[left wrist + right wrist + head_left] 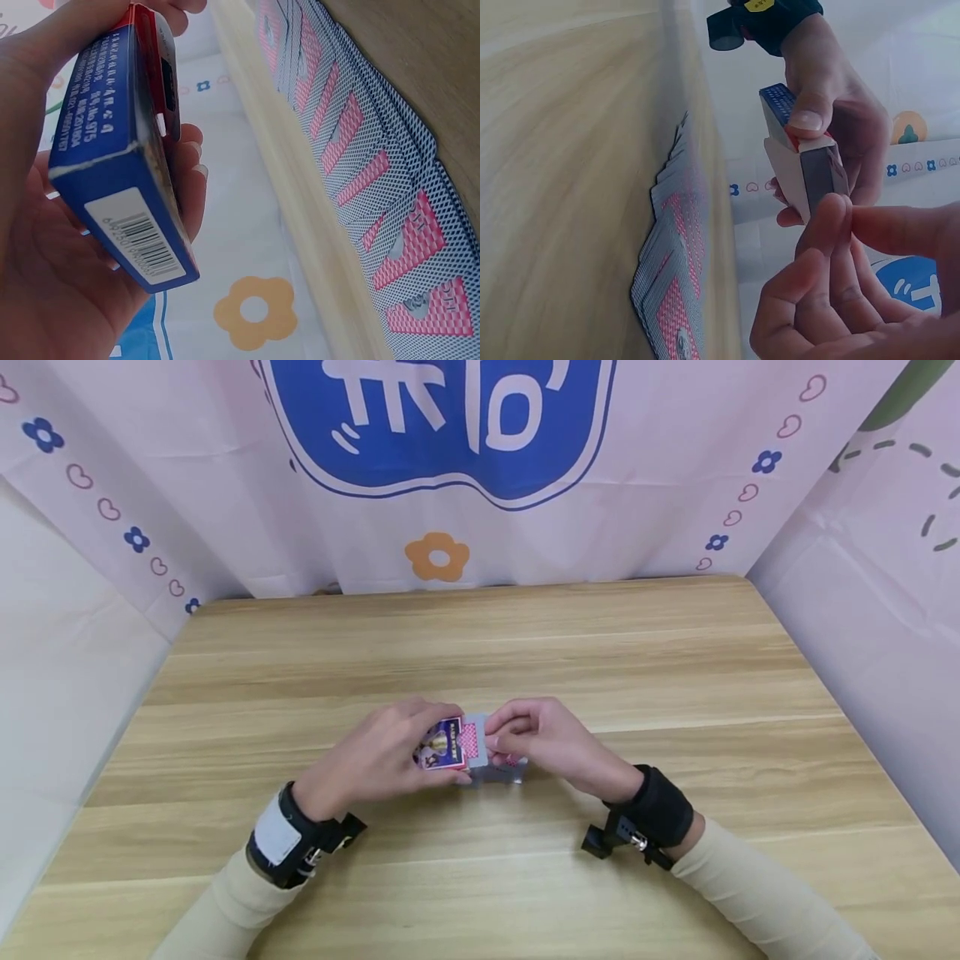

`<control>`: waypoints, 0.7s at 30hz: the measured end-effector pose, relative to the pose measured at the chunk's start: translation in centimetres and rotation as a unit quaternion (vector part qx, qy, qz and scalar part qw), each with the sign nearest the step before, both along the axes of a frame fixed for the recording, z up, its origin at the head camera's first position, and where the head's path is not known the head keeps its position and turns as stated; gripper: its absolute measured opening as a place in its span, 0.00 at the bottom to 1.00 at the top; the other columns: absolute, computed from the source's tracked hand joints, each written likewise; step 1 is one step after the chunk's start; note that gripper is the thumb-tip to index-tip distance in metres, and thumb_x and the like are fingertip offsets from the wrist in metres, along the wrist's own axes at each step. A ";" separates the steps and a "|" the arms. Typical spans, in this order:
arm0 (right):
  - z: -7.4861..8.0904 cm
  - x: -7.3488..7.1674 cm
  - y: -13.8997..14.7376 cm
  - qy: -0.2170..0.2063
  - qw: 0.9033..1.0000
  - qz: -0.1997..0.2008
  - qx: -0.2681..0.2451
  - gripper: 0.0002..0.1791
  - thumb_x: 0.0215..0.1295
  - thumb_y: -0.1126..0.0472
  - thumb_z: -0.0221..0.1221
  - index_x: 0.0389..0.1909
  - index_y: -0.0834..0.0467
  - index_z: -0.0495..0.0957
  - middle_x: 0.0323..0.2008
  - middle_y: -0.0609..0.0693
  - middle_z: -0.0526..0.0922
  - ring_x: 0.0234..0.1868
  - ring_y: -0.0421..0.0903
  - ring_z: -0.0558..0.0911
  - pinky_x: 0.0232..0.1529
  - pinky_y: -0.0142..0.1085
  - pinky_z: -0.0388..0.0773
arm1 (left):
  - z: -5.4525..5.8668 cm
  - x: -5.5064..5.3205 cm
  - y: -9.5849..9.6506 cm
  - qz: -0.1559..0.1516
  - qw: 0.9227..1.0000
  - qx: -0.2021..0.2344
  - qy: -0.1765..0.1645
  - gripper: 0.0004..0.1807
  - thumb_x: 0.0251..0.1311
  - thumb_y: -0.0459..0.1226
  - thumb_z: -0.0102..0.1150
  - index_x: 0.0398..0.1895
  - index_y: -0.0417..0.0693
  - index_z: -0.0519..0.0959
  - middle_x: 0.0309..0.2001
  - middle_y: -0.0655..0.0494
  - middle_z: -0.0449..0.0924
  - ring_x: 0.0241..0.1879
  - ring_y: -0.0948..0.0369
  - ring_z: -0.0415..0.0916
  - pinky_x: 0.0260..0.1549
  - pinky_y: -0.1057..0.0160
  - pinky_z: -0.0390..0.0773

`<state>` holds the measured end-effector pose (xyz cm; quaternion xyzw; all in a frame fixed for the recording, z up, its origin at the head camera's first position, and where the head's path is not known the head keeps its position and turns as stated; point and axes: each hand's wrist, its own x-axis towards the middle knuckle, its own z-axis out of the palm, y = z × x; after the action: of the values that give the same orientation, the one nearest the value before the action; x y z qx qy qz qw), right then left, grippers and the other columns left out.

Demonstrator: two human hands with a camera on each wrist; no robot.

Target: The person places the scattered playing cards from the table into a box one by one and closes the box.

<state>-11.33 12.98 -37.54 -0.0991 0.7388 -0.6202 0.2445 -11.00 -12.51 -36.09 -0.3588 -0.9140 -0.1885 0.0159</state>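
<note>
My left hand (pixel 390 747) grips a small blue and red playing card box (pixel 442 745) by its edges, above the table. Pink and grey patterned playing cards (pixel 472 741) stick out of the box's right end. The fingers of my right hand (pixel 551 743) are curled, with thumb and forefinger pinching at the outer edge of these cards. In the right wrist view, the grey edge of the stack (pixel 819 180) shows in the box's mouth. Below the hands, more cards (pixel 360 161) lie fanned out in an overlapping row on the table, mostly hidden in the head view.
The wood-grain table (pixel 480 877) stretches out around both hands. Behind it hangs a printed cloth (pixel 675 460) with an orange flower, and pale cloth walls (pixel 67 677) stand at the sides. Both wrists carry black camera straps (pixel 652 810).
</note>
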 end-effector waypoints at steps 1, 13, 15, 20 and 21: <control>0.0 0.0 0.0 0.003 1.000 0.007 0.003 0.09 0.71 0.70 0.61 0.49 0.65 0.83 0.37 0.53 0.90 0.38 0.43 0.88 0.46 0.43 0.86 | 0.0 0.0 0.0 -0.002 1.000 0.000 0.000 0.43 0.52 0.61 0.78 0.66 0.46 0.79 0.53 0.47 0.87 0.45 0.62 0.83 0.40 0.64 0.84; -0.7 -0.2 -0.5 0.011 1.000 0.019 0.020 0.10 0.68 0.64 0.66 0.48 0.61 0.84 0.40 0.56 0.89 0.39 0.43 0.85 0.43 0.35 0.82 | 0.1 0.1 0.3 -0.015 1.000 0.014 -0.012 0.42 0.52 0.59 0.79 0.65 0.46 0.79 0.52 0.48 0.86 0.44 0.62 0.82 0.39 0.65 0.84; -0.8 -0.2 -0.7 0.011 1.000 0.020 0.020 0.10 0.68 0.64 0.67 0.47 0.61 0.84 0.39 0.55 0.90 0.39 0.43 0.86 0.44 0.36 0.82 | 0.1 0.2 0.4 -0.017 1.000 0.014 -0.015 0.42 0.53 0.58 0.79 0.65 0.45 0.79 0.53 0.47 0.86 0.45 0.62 0.83 0.40 0.64 0.84; -1.0 -0.3 -1.1 0.012 1.000 0.020 0.015 0.09 0.67 0.64 0.68 0.46 0.60 0.83 0.38 0.55 0.89 0.37 0.42 0.86 0.44 0.37 0.83 | 0.0 0.3 0.5 -0.013 1.000 0.013 -0.025 0.42 0.53 0.58 0.79 0.66 0.44 0.78 0.54 0.46 0.85 0.46 0.60 0.83 0.40 0.65 0.85; -1.1 -0.3 -1.2 0.013 1.000 0.021 0.015 0.09 0.67 0.63 0.68 0.45 0.60 0.83 0.38 0.55 0.89 0.37 0.41 0.85 0.44 0.37 0.83 | 0.0 0.3 0.6 -0.012 0.999 0.014 -0.027 0.42 0.53 0.58 0.79 0.66 0.44 0.78 0.54 0.45 0.85 0.46 0.60 0.83 0.40 0.65 0.85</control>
<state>-11.64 11.81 -38.64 -0.1191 0.7490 -0.6020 0.2496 -10.74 -11.94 -36.08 -0.3644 -0.9070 -0.2108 -0.0065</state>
